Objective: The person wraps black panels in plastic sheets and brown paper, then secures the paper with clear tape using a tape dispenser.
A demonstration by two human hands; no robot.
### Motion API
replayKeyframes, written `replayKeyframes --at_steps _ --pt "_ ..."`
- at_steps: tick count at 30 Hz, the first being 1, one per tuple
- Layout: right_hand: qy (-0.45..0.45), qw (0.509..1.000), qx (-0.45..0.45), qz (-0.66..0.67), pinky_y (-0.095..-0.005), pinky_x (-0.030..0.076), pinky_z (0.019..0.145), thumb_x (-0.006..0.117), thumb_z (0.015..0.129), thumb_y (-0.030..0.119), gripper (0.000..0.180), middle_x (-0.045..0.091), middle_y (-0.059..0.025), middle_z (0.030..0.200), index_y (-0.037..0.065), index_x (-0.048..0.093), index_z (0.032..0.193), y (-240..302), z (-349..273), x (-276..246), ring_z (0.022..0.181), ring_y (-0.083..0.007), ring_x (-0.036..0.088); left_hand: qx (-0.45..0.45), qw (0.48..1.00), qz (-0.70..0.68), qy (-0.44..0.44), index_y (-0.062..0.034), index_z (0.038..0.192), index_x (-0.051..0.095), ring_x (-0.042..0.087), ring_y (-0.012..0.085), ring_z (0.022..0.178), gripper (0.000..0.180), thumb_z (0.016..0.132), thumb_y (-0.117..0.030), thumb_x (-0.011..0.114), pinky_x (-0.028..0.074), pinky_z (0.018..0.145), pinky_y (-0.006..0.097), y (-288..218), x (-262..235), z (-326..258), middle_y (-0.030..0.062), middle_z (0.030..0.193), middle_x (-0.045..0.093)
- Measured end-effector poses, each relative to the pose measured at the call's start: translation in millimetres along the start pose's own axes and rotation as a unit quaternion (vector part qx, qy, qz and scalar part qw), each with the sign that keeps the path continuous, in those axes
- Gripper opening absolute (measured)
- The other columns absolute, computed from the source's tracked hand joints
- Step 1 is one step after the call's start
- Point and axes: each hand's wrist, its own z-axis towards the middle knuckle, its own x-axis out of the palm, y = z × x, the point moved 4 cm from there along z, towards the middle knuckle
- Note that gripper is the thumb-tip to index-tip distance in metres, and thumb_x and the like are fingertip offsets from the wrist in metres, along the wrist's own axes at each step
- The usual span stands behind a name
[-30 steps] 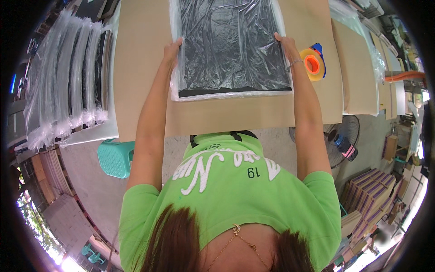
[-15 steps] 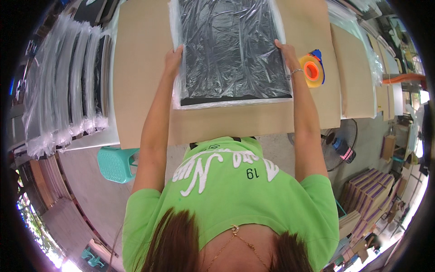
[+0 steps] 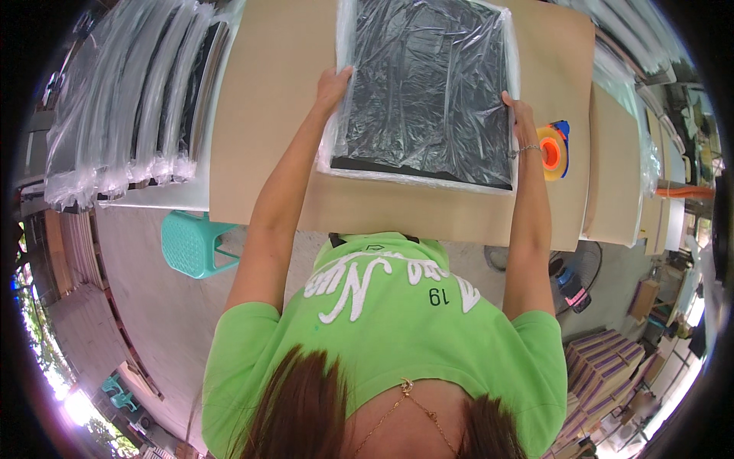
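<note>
Between both hands sits a flat black panel in a clear plastic bag (image 3: 424, 96), lying on a brown cardboard sheet (image 3: 260, 115) that covers the counter. Left hand (image 3: 334, 83) is curled around the bag's left edge, fingers pinching the loose plastic; right hand (image 3: 518, 113) is pressed against the right edge, fingers closed along it, with a thin bracelet on that wrist. Compared with 1 s ago, the panel has slid further out from the body: back then the hands were gripping nearer its bottom corners with a wide strip of cardboard showing below, and now both arms are stretched longer and the hands sit roughly halfway up the sides. At 0.5 s ago it was somewhere in between, so it reads like 1 steady push away. My guess is the bagged panel is being squared up on the cardboard, and it looks close to centred now. Just right of the right hand there's an orange tape dispenser with a blue handle (image 3: 552, 149), not touched. Well off to the left of the left hand, a row of more plastic-wrapped panels (image 3: 130, 107) leans together, and a teal plastic stool (image 3: 191, 245) stands below them.
</note>
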Motion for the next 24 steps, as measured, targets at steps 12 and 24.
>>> replayKeyframes --at_steps 12,24 --pt "-0.015 0.995 0.024 0.095 -0.0351 0.043 0.083 0.084 0.069 0.022 0.059 0.061 -0.0137 0.102 -0.015 0.059 0.107 -9 2 -15 0.092 -0.0228 0.056 0.013 0.999 0.027 -0.016 0.0054 0.099 0.066 0.064 0.0318 0.089 0.042 0.085 -0.034 0.059 0.047 0.079 0.041 -26 11 -17 0.0214 0.092 0.067" --pt "-0.055 0.987 -0.052 -0.144 -0.0333 0.048 0.079 0.073 0.081 0.039 0.061 0.064 -0.0144 0.105 -0.013 0.058 0.109 6 -15 -18 0.091 -0.0232 0.061 0.011 0.965 0.252 0.073 0.0061 0.100 0.066 0.063 0.0421 0.096 0.061 0.082 -0.052 0.057 0.048 0.085 0.046 -56 -5 -15 0.0280 0.098 0.065"
